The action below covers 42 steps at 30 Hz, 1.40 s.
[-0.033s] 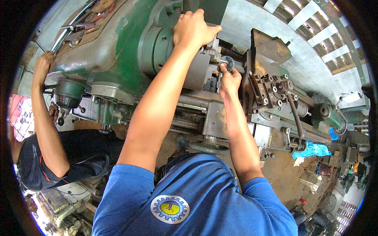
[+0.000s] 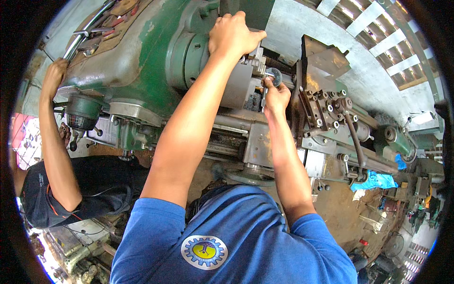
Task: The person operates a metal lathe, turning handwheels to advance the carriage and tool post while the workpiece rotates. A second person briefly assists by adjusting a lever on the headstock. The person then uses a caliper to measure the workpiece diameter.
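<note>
My left hand (image 2: 232, 37) lies over the top of the big grey lathe chuck (image 2: 232, 87). Its thumb is stretched out to the right, and its fingers are spread over the far rim. To the right of the chuck jaws (image 2: 257, 61), my right hand (image 2: 276, 98) is closed on a slim metal tool that looks like a caliper (image 2: 263, 100). Just above those fingers, the tool's upper end meets a dark round disc (image 2: 275, 77) in front of the jaws. My fingers partly hide the tool, so how it touches the disc cannot be made out.
The green headstock (image 2: 142, 52) stands at the left, with tools on top. At the right are the tool post (image 2: 328, 108) with its long lever and the tailstock (image 2: 392, 137). At far left another person's hand (image 2: 54, 75) is by a metal bar. A blue cloth (image 2: 378, 180) hangs at right.
My two hands and the tool stay in place. At the far left, the other person's arm has shifted up slightly.
</note>
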Tool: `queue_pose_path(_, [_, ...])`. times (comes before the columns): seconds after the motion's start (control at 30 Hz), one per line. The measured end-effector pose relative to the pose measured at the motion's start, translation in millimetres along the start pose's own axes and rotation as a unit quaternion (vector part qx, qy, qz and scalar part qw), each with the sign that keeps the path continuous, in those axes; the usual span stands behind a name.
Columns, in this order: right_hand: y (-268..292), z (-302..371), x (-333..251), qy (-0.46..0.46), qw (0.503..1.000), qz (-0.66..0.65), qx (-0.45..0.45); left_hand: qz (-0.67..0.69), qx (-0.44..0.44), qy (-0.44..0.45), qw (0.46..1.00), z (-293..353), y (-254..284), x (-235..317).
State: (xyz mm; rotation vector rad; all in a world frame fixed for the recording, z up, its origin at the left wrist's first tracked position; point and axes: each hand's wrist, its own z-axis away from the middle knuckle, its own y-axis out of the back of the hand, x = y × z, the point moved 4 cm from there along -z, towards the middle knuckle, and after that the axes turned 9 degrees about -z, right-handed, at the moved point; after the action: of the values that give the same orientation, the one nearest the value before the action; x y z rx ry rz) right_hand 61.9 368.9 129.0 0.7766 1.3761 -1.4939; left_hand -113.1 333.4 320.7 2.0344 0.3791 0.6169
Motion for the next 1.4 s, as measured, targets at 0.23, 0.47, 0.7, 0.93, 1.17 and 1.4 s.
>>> queue_pose_path(0.23, [12,4,-21,0.144,0.981,0.048,0.12,-0.016,-0.037,0.012,0.999,-14,-2,2])
queue_pose_path(0.47, [-6,15,-17,0.121,0.99,0.064,-0.017,0.004,-0.055,0.032,0.998,-10,2,3])
queue_pose_path(0.7, [-10,11,-10,0.105,0.993,0.047,-0.032,0.004,-0.038,0.029,0.999,-11,-1,0])
queue_pose_path(0.93, [-12,-3,4,0.025,0.994,-0.089,-0.051,0.0,-0.038,0.029,0.999,-9,11,8])
queue_pose_path(1.17, [-4,1,-9,-0.12,0.982,-0.096,-0.108,0.025,-0.068,0.039,0.997,-3,31,14])
queue_pose_path(1.4, [-9,-1,-7,-0.109,0.977,-0.141,-0.12,0.014,-0.06,0.035,0.997,-4,26,13])
